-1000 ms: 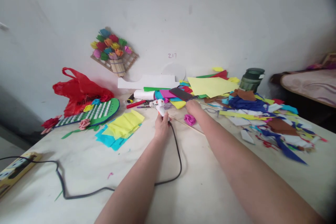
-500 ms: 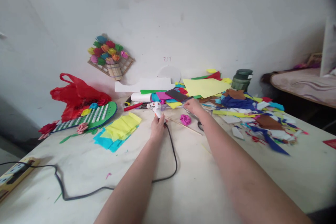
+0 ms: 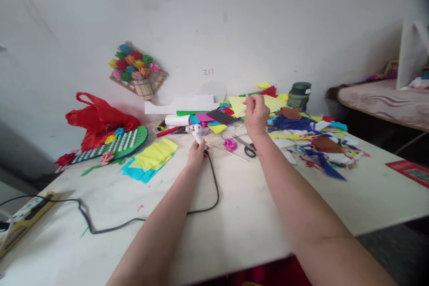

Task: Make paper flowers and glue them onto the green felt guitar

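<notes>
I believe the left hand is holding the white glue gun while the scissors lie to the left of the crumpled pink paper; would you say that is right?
Not quite: the head view shows the scissors lying to the right of the crumpled pink paper. The left hand is indeed holding the white glue gun.

My bare left forearm (image 3: 156, 223), sleeveless as far as it shows, slants up and inward from the lower edge of my view to my bare left hand (image 3: 195, 154), which is low, its fingers wrapped in a grip. My bare right forearm (image 3: 295, 196) reaches in from the lower right, longer in view, to a bent wrist (image 3: 257, 133). My bare right hand (image 3: 256, 114) is higher, back toward me, fingers curled; its fingertips are too small to read. My hands are well apart.
</notes>
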Motion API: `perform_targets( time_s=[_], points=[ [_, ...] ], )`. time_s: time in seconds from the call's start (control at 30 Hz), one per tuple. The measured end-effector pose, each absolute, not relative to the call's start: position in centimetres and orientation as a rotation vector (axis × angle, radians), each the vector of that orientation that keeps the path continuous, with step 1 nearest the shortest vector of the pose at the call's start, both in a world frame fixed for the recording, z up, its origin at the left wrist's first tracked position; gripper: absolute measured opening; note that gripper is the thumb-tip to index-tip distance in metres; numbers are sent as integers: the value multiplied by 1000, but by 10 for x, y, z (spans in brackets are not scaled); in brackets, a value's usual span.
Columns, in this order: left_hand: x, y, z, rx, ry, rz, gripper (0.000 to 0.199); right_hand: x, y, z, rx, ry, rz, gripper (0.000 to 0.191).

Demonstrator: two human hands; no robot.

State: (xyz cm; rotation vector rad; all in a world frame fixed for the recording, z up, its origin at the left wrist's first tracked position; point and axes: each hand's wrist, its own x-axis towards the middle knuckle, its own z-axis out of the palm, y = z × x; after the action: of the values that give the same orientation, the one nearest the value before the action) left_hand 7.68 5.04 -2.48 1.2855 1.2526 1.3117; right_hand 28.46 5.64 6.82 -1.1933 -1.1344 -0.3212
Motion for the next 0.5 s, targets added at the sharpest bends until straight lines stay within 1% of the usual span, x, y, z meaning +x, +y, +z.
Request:
perform_targets(
  time_s=[0.13, 0.23, 0.37, 0.43, 0.5],
  points=[
    [72, 48, -16, 1251, 1308, 1228, 33, 262, 37, 84, -1043, -1153, -206, 29],
    [66, 46, -11, 1250, 1349, 1230, 29, 240, 33, 75, -1049, -1268, -47, 26],
    [59, 36, -11, 1243, 1377, 1252, 26, 215, 35, 43, -1239, -1505, 162, 20],
    [55, 30, -14, 1244, 1376, 1282, 27, 209, 34, 28, -1397, -1612, 202, 24],
    [53, 24, -18, 1244, 1381, 1302, 28, 209, 31, 17, -1560, -1718, 151, 28]
  ],
)
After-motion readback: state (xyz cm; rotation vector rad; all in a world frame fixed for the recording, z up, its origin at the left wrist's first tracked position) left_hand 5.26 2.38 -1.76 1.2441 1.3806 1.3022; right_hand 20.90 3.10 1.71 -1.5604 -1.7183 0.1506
